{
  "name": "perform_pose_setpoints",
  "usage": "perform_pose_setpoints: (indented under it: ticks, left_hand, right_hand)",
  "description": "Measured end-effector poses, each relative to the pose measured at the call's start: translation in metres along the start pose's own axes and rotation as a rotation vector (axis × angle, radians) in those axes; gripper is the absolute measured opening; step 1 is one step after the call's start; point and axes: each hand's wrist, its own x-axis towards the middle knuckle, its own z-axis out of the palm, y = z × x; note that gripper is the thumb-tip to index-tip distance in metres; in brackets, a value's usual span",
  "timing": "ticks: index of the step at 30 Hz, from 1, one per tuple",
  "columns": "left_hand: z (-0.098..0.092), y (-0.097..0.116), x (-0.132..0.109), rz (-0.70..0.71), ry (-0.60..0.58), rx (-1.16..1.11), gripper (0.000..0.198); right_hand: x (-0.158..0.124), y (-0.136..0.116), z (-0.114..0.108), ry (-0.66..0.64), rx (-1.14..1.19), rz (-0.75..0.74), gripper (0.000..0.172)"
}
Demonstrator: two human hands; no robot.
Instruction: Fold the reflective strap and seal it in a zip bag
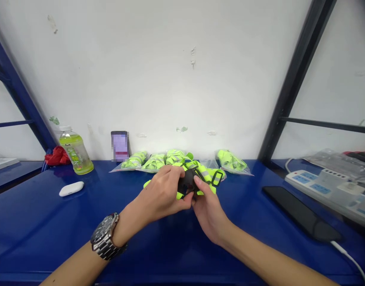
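Note:
Both hands meet over a fluorescent yellow reflective strap harness with grey reflective stripes and black plastic buckles. My left hand, with a metal watch on its wrist, is closed on a black piece of the harness. From the other side my right hand grips the same black part, its thumb on top. A black slide buckle sticks out to the right of the thumb. The fingers under the black piece are partly hidden. Behind the hands lie clear bags of folded yellow reflective straps.
On the blue table, a white earbud case and a green-labelled bottle are at left. A phone leans on the wall. Another bag, a charging phone and a power strip are at right.

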Motion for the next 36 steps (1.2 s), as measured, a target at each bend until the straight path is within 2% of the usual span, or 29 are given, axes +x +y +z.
perform_pose_setpoints:
  ticks: [4,8,11,13,19,23,26,31,36]
  left_hand:
    - [0.009,0.008,-0.007,0.008,-0.028,-0.041,0.030]
    - [0.021,0.011,-0.014,0.014,-0.075,-0.008,0.023]
    - [0.029,0.012,-0.017,0.038,-0.118,0.022,0.019]
    - [0.033,0.011,-0.020,0.046,-0.167,0.026,0.017]
    - [0.044,0.003,-0.031,-0.017,-0.274,-0.077,0.018]
    - [0.048,-0.004,-0.037,-0.255,-0.434,-0.243,0.035]
    - [0.047,-0.004,-0.037,-0.401,-0.518,-0.267,0.044]
    - [0.040,-0.003,-0.031,-0.465,-0.533,-0.282,0.044]
    - [0.031,-0.009,-0.028,-0.501,-0.574,-0.292,0.042]
  right_hand:
    - [0.005,-0.010,0.001,0.079,0.138,-0.023,0.027]
    - [0.017,-0.013,-0.003,0.196,0.173,-0.010,0.026]
    - [0.031,-0.006,-0.011,0.283,0.096,-0.095,0.024]
    - [0.039,-0.002,-0.020,0.293,-0.059,-0.171,0.020]
    - [0.042,-0.005,-0.055,0.007,-0.863,-0.390,0.026]
    - [0.033,-0.012,-0.070,-0.206,-1.287,-0.477,0.026]
    - [0.031,-0.014,-0.078,-0.332,-1.454,-0.521,0.023]
    - [0.027,-0.013,-0.081,-0.489,-1.709,-0.586,0.018]
    - [0.020,-0.014,-0.075,-0.662,-1.745,-0.690,0.033]
